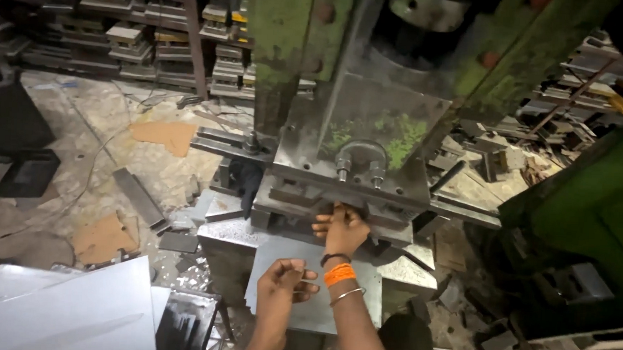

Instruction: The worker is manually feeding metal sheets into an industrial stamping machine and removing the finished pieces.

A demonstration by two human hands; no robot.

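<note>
A flat grey metal sheet (352, 285) lies on the bed of a green press, with its far end toward the die (339, 187). My left hand (282, 279) has its fingers curled on the sheet's near left part. My right hand (340, 230), with an orange band and a bangle on the wrist, reaches into the gap between the upper and lower die blocks. Its fingertips are hidden in the gap, so what they hold is unclear. The press ram (380, 122) with a U-bolt hangs right above the right hand.
A stack of pale metal sheets (60, 311) lies at the lower left. Shelves of dies (142, 41) line the back wall. Scrap, bars and cardboard pieces (163, 135) litter the floor. Another green machine (590, 208) stands close on the right.
</note>
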